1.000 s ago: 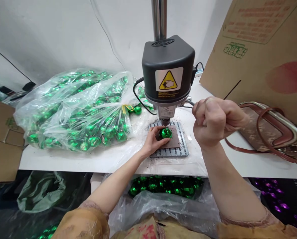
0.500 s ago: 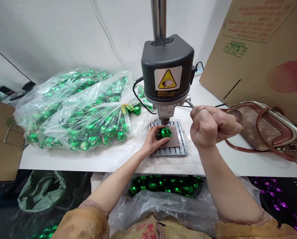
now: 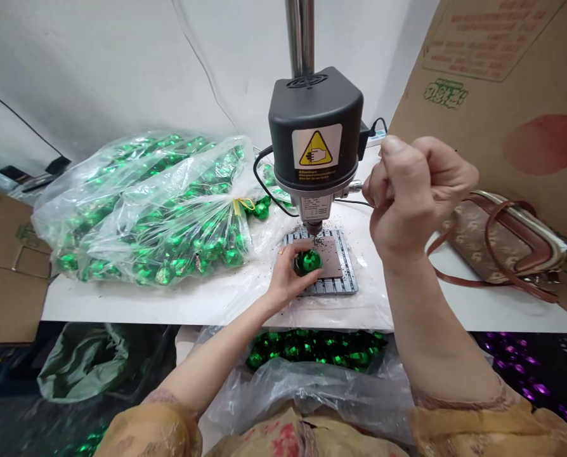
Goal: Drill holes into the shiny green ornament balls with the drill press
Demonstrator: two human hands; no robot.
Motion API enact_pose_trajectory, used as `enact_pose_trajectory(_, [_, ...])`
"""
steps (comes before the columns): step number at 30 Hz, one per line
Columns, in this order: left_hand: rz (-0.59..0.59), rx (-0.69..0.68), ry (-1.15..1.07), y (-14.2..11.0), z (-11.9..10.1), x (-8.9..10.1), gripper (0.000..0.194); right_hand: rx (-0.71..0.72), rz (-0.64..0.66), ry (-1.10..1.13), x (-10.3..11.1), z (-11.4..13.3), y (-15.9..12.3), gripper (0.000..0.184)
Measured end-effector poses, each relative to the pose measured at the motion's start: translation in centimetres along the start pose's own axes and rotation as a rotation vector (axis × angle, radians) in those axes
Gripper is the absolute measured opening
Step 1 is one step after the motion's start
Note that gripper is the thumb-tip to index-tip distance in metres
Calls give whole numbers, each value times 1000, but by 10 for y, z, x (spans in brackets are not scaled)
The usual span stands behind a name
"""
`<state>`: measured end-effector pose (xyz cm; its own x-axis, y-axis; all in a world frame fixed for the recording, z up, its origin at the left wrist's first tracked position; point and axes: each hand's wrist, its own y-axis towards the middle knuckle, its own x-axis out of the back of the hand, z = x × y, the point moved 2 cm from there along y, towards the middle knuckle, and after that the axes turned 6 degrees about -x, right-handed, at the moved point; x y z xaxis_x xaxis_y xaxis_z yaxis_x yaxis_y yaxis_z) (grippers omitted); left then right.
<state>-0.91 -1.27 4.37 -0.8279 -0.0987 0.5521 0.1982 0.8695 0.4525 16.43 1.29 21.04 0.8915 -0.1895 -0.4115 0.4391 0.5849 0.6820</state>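
Between the thumb and fingers of my left hand (image 3: 287, 274) is a shiny green ball ornament (image 3: 308, 261), held over the front left of a brownish square pad (image 3: 330, 256). The pad lies on the slotted metal base (image 3: 347, 282) of a small drill press (image 3: 316, 127), with dark shavings scattered around. The chuck (image 3: 314, 227) sits above and behind the ball, apart from it. My right hand (image 3: 419, 190) is closed in a fist at the lever (image 3: 354, 186) on the press's right side; most of the lever is hidden by the fingers.
Clear plastic bags of green balls (image 3: 145, 209) fill the table's left side. A brown handbag (image 3: 512, 238) and a large cardboard box (image 3: 497, 95) stand at right. More green balls (image 3: 316, 349) lie in plastic below the table edge, purple ones (image 3: 526, 371) at lower right.
My right hand has risen with the lever. The chuck and ball are now apart, and my left hand has drawn the ball a little left and toward me.
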Motion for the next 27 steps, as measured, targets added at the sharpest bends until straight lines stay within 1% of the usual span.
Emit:
enact_pose_trajectory(1, [50,-20,33,-10,-7,6,41,5,6,6,0,1,2,49])
enact_pose_trajectory(2, [137,-36,60,-22,-14,12,40,8,14,15,0,0,2,48])
enact_pose_trajectory(4, [391,-76,119,-51,-28,24,42,16,34,41,2,0,2,47])
enact_pose_trajectory(6, [628,-141,234,-79,-39,37,51,16,41,71,3,-2,1,46])
enact_pose_trajectory(7, [700,-173,292,-89,-43,44,55,15,37,83,3,-2,1,46])
enact_pose_trajectory(8, [736,-201,326,-96,-46,51,57,12,33,90,2,-2,1,46])
enact_pose_trajectory(9, [732,-214,325,-97,-46,57,55,14,23,96,2,-2,1,45])
enact_pose_trajectory(10, [690,-211,298,-94,-44,63,49,21,12,98,2,-2,1,45])
enact_pose_trajectory(12, [523,-193,234,-71,-31,72,28,30,-10,91,1,-2,1,43])
enact_pose_trajectory(13, [420,-180,226,-54,-21,76,19,30,-19,84,1,-2,0,43])
enact_pose_trajectory(14, [324,-181,259,-33,-8,77,17,29,-25,78,1,-2,0,43])
enact_pose_trajectory(15, [258,-180,318,-10,6,78,21,28,-25,73,2,-2,0,43])
enact_pose_trajectory(17, [207,-102,442,37,35,74,28,29,-17,73,2,-3,0,43])
enact_pose_trajectory(18, [175,-19,481,60,49,71,28,34,-13,75,3,-3,-1,43])
enact_pose_trajectory(19, [143,79,503,79,62,69,27,35,-7,76,3,-3,-1,43])
enact_pose_trajectory(21, [116,202,516,108,81,65,21,35,0,77,4,-3,-1,43])
enact_pose_trajectory(22, [111,236,513,118,87,65,17,37,4,76,4,-3,-1,44])
enact_pose_trajectory(24, [118,253,510,126,93,64,13,46,8,68,4,-3,-1,45])
enact_pose_trajectory(26, [91,253,461,122,93,65,17,49,9,57,4,-2,-1,47])
enact_pose_trajectory(27, [59,259,365,115,90,64,22,51,9,53,4,-2,-1,48])
